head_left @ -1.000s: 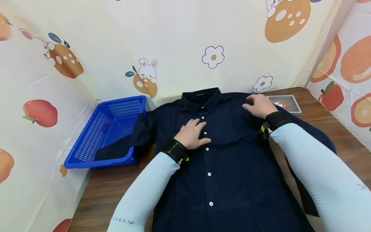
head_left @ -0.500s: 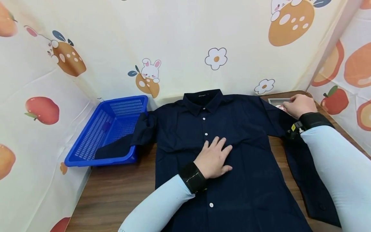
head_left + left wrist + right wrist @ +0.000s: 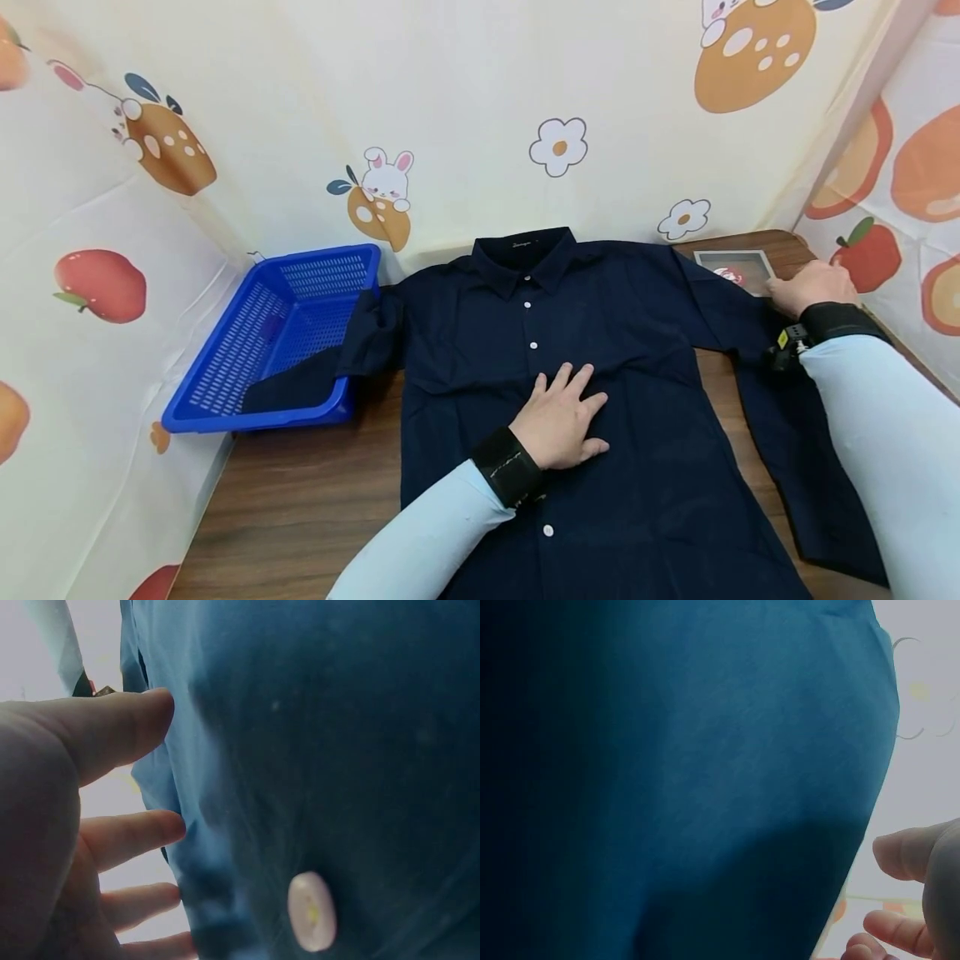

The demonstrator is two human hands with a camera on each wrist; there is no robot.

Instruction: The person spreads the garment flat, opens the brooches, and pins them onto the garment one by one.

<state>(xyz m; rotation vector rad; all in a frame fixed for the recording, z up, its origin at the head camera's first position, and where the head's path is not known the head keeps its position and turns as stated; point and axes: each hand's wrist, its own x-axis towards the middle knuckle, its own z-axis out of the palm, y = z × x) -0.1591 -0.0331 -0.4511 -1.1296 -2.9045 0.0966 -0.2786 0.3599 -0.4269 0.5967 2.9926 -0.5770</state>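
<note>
A dark navy button-up shirt (image 3: 480, 350) lies front up, its collar at the far side and white buttons down the middle. My left hand (image 3: 558, 421) rests on the shirt's front with its fingers spread; a white button (image 3: 312, 911) shows close by in the left wrist view. At the far right, my right hand (image 3: 813, 287) is by the upper edge of the sleeve (image 3: 795, 450), which bends down toward me. In the right wrist view its thumb (image 3: 904, 851) and fingers (image 3: 896, 930) stand apart beside the cloth, with nothing between them.
A blue perforated basket (image 3: 225, 350) stands at the left, with the shirt's other sleeve (image 3: 300, 383) draped into it. A small grey-framed tray (image 3: 763, 265) sits at the back right of the wooden table (image 3: 315, 500). Printed curtains (image 3: 465, 100) enclose the back and sides.
My right hand has moved right from the shirt's shoulder to the sleeve's outer edge, and the sleeve now lies bent downward. My left hand has slid down and right over the front.
</note>
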